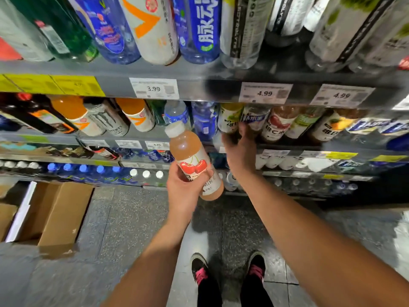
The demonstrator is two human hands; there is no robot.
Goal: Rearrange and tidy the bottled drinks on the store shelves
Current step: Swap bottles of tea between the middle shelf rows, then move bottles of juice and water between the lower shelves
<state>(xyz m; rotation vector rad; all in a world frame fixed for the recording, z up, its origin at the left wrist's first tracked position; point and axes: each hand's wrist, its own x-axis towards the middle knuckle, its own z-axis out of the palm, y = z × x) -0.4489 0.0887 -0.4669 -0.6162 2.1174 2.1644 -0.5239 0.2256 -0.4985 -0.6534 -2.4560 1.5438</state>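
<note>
Your left hand wraps its grip around a smooth plastic cherry-label bottle, centre of the frame, tilted with its white cap toward the upper left; pale peach liquid shows through the clear wall above the glossy label. Your right hand reaches to the middle shelf, just right of centre, fingers against the rounded bottles there; motion blur hides whether they curl round one, so you cannot tell its grip. That row is packed tight, cylinders touching side by side. Paper price tags line the grey metal shelf edge above. At lower left, an open cardboard box sits on the speckled stone floor, with bare floor around your shoes.
</note>
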